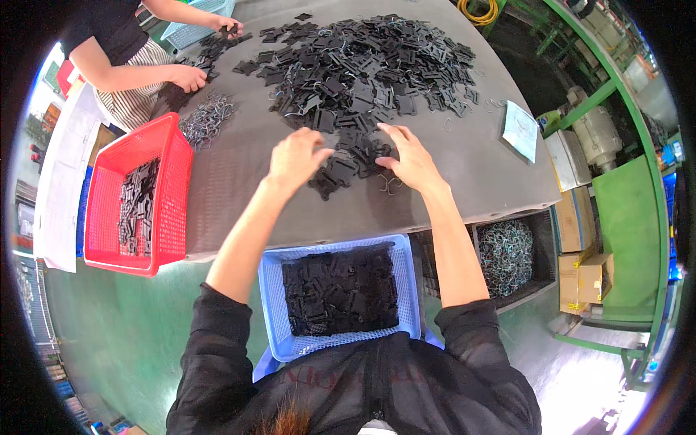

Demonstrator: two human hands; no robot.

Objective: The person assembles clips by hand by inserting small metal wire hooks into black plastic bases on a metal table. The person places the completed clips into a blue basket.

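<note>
My left hand point(296, 158) is at the left side of a small heap of flat black plastic pieces point(338, 172), thumb apart from the fingers. Across from it, my right hand point(410, 159) curves round the heap's right side with thumb and forefinger spread. Neither hand shows anything held. A few thin metal hooks point(390, 184) lie just below my right hand. Beyond both hands spreads a large pile of black pieces point(370, 69) mixed with wire hooks. Below my forearms, a blue basket point(270, 312) holds many more black pieces.
A red basket point(174, 210) with black pieces stands at the table's left edge, near a pile of metal hooks point(209, 119). Another person's hands point(190, 77) handle black pieces at the upper left. A bin of hooks point(506, 250) sits below the right edge; a light-blue packet point(520, 130) lies on the table point(254, 210).
</note>
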